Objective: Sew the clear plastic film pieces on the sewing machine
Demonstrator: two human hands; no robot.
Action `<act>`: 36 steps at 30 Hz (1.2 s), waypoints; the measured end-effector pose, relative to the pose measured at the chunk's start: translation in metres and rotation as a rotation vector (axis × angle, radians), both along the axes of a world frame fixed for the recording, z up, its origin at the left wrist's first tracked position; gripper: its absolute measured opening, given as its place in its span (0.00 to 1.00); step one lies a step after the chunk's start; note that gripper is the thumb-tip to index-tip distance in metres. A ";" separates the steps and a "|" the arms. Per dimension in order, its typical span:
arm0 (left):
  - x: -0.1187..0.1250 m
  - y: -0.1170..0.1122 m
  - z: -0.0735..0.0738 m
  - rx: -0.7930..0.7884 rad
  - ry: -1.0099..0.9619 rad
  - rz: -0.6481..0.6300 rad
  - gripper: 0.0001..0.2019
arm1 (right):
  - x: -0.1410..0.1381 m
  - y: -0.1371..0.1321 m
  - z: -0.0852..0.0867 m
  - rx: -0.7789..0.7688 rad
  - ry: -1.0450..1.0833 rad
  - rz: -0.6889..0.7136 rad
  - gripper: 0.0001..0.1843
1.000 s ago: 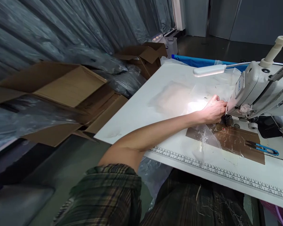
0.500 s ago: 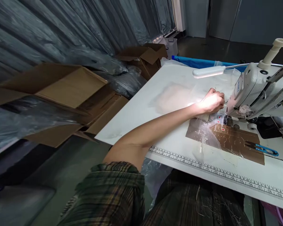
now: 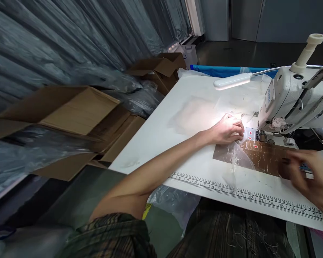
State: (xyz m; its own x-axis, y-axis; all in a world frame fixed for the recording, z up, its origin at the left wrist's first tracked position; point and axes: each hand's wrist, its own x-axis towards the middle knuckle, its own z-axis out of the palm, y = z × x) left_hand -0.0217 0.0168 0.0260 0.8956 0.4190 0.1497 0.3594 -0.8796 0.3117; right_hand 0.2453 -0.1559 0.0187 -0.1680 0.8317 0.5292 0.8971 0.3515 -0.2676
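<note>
Under the lamp's glow, my left hand (image 3: 228, 129) is closed, fingers bunched on a piece of sheer white fabric (image 3: 243, 163) just left of the sewing machine's (image 3: 278, 104) needle area. Part of this fabric hangs over a brown plate (image 3: 261, 157) strewn with thread bits. Small red marks show on a clear strip beside the presser foot. At the right, my right hand (image 3: 312, 175) is over the thread snips (image 3: 304, 167), smeared by motion. Only a bit of their blue handle shows behind its fingers; whether it grips them is unclear.
A ruler strip (image 3: 247, 197) runs along the front edge of the white table (image 3: 150, 147). A white lamp (image 3: 233, 81) on a bendable neck hangs above. Open cardboard boxes (image 3: 78, 111) and plastic bags stand at the left, and a blue rim (image 3: 218, 71) lies behind the table.
My left hand has drawn back toward the left and slightly nearer, away from the machine head. My right hand has come in from the right over the snips.
</note>
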 end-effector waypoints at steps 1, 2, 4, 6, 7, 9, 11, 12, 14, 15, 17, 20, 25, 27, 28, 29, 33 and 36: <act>0.001 -0.003 -0.002 0.011 -0.001 0.018 0.06 | -0.011 0.008 -0.004 0.008 0.004 0.067 0.13; 0.004 -0.007 -0.003 0.025 -0.002 0.031 0.06 | -0.022 0.017 -0.007 0.005 -0.003 0.168 0.14; 0.009 -0.012 -0.004 0.054 0.013 0.027 0.08 | -0.040 0.033 -0.012 -0.135 -0.056 0.162 0.18; 0.015 -0.015 -0.003 0.080 0.050 -0.002 0.10 | -0.050 0.045 -0.014 -0.236 -0.110 0.159 0.22; 0.017 -0.016 -0.003 0.090 0.071 -0.018 0.11 | -0.052 0.048 -0.014 -0.265 -0.135 0.158 0.22; 0.019 -0.018 -0.001 0.106 0.100 -0.027 0.11 | -0.052 0.051 -0.015 -0.291 -0.171 0.139 0.22; 0.019 -0.019 0.002 0.119 0.094 0.020 0.12 | -0.051 0.049 -0.015 -0.300 -0.195 0.112 0.20; 0.019 -0.020 0.003 0.122 0.082 0.056 0.12 | -0.050 0.047 -0.015 -0.301 -0.200 0.103 0.20; 0.020 -0.024 0.005 0.117 0.071 0.105 0.14 | -0.049 0.044 -0.015 -0.295 -0.200 0.106 0.20; 0.022 -0.027 0.006 0.112 0.080 0.109 0.14 | -0.049 0.043 -0.015 -0.289 -0.199 0.110 0.20; 0.025 -0.032 0.007 0.117 0.124 0.099 0.16 | -0.050 0.042 -0.015 -0.269 -0.203 0.107 0.20; 0.031 -0.034 0.003 0.160 0.172 0.094 0.19 | -0.052 0.041 -0.015 -0.241 -0.245 0.047 0.21; 0.033 -0.021 -0.010 0.161 0.121 0.067 0.20 | -0.055 0.042 -0.016 -0.240 -0.316 -0.026 0.23; 0.032 -0.016 -0.014 0.148 0.091 0.061 0.20 | -0.055 0.043 -0.017 -0.249 -0.310 -0.019 0.23; 0.032 -0.014 -0.015 0.141 0.081 0.059 0.20 | -0.055 0.043 -0.017 -0.251 -0.303 -0.014 0.23; 0.031 -0.013 -0.015 0.133 0.073 0.059 0.20 | -0.055 0.043 -0.018 -0.250 -0.296 -0.009 0.23; 0.030 -0.012 -0.016 0.102 0.052 0.047 0.19 | -0.057 0.043 -0.018 -0.236 -0.314 -0.029 0.22; 0.030 -0.012 -0.019 0.118 0.027 0.038 0.19 | -0.061 0.043 -0.016 -0.249 -0.344 -0.067 0.21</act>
State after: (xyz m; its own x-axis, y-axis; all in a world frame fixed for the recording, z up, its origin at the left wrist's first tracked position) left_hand 0.0087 0.0045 0.0068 0.8838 0.4337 0.1754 0.4002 -0.8951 0.1968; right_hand 0.1845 -0.1129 0.0025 -0.2413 0.9420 0.2332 0.9675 0.2523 -0.0179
